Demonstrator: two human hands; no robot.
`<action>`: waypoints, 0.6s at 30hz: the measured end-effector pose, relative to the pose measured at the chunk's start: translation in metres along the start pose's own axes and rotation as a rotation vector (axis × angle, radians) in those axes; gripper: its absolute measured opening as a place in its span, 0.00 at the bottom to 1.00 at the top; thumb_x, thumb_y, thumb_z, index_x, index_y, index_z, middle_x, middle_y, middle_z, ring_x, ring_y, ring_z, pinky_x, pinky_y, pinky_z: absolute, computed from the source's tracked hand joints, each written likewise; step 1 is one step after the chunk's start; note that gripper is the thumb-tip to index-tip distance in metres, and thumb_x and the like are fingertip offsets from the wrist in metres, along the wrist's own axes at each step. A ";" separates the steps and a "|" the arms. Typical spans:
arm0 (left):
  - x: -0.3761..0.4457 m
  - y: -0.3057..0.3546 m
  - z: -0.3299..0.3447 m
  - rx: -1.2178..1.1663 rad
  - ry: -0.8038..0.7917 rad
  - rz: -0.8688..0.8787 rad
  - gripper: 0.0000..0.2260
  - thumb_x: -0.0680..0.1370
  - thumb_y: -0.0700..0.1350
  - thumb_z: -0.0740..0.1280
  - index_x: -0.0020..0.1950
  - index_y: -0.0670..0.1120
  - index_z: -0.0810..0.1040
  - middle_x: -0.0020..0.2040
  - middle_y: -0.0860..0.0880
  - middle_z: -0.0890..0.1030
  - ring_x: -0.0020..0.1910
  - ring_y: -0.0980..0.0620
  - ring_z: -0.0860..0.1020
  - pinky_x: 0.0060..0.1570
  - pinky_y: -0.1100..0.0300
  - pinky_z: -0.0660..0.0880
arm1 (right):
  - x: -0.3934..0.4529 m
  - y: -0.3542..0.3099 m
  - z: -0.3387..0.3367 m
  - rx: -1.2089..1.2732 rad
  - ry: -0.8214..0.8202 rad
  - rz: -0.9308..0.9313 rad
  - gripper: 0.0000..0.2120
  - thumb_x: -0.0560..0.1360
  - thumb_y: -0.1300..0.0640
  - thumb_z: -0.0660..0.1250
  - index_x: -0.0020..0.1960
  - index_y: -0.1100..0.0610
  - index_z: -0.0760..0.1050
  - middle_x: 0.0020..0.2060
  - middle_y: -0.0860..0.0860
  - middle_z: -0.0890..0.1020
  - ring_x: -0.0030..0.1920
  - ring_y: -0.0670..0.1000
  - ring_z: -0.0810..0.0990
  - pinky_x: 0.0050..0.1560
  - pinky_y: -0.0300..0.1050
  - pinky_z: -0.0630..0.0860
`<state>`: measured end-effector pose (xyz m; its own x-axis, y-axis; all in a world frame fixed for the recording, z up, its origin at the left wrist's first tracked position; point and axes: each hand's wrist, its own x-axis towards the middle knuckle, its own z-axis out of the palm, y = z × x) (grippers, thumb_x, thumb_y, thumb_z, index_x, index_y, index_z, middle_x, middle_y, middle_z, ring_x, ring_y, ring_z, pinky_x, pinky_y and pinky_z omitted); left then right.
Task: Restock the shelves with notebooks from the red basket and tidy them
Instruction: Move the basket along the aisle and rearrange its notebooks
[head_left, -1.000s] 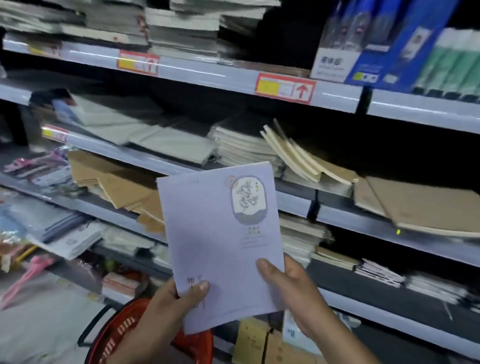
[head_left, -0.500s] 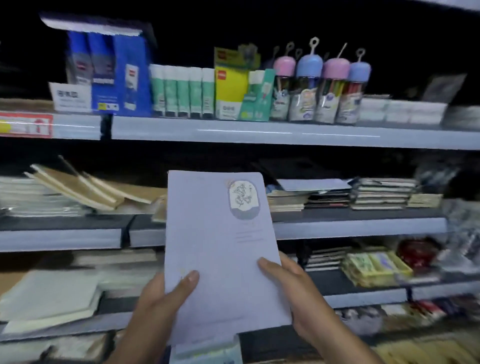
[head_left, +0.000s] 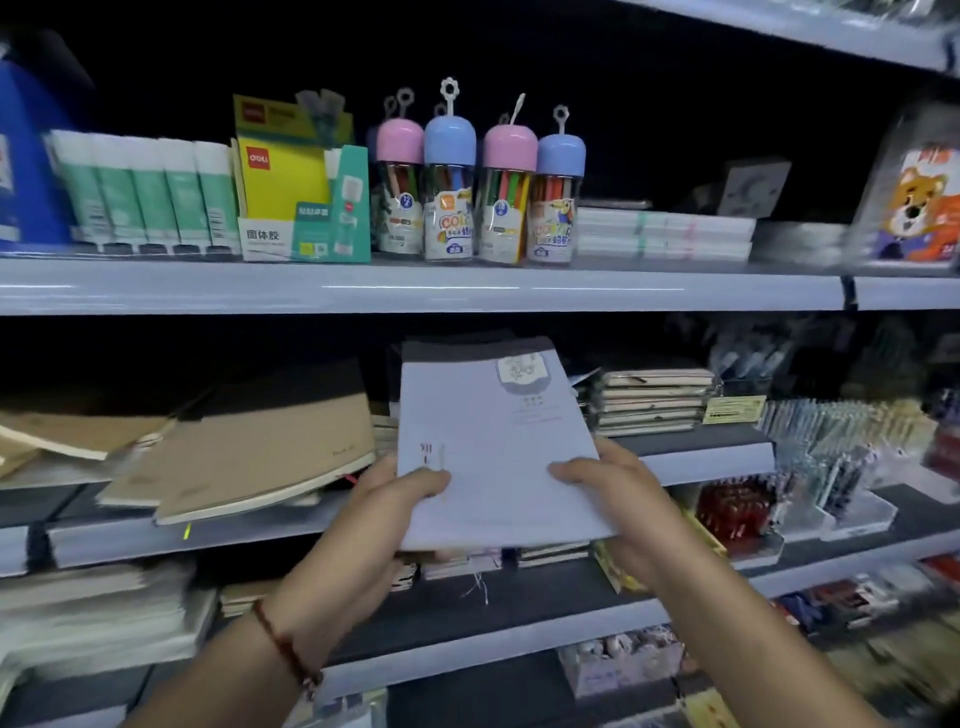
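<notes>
Hands hold the pale lilac notebook (head_left: 498, 447) by its near corners, left hand (head_left: 400, 493) and right hand (head_left: 618, 488) each with thumb on the cover in a closed grip, its far edge reaching over the middle shelf (head_left: 691, 457) beside tan notebooks (head_left: 260, 447).

Dark gap between kraft notebooks (head_left: 260, 452) and stacked notebooks (head_left: 654, 400).
</notes>
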<state>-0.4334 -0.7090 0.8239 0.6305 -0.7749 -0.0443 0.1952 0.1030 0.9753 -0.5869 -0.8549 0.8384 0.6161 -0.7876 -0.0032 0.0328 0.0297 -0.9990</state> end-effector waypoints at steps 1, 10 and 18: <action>0.007 0.006 0.003 0.027 -0.007 0.003 0.09 0.80 0.38 0.65 0.58 0.46 0.79 0.49 0.46 0.85 0.37 0.50 0.82 0.25 0.60 0.74 | 0.012 -0.006 -0.003 0.010 0.007 0.003 0.13 0.76 0.68 0.66 0.58 0.59 0.80 0.51 0.55 0.86 0.53 0.59 0.84 0.51 0.52 0.80; 0.103 0.041 0.020 0.444 0.108 0.235 0.12 0.80 0.46 0.68 0.63 0.50 0.77 0.43 0.50 0.77 0.27 0.55 0.71 0.23 0.68 0.66 | 0.134 -0.052 -0.013 -0.132 0.092 0.140 0.03 0.76 0.65 0.69 0.43 0.61 0.77 0.39 0.56 0.79 0.37 0.54 0.78 0.30 0.41 0.75; 0.147 0.059 0.017 1.043 0.239 0.194 0.19 0.82 0.53 0.62 0.36 0.43 0.76 0.36 0.44 0.79 0.42 0.42 0.79 0.39 0.59 0.69 | 0.168 -0.051 -0.007 -0.666 0.111 -0.119 0.11 0.73 0.67 0.68 0.54 0.60 0.82 0.48 0.58 0.83 0.47 0.56 0.79 0.47 0.43 0.73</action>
<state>-0.3417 -0.8276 0.8789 0.7338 -0.6493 0.1997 -0.5864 -0.4571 0.6687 -0.4907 -0.9936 0.8881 0.5527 -0.8216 0.1398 -0.4176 -0.4182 -0.8067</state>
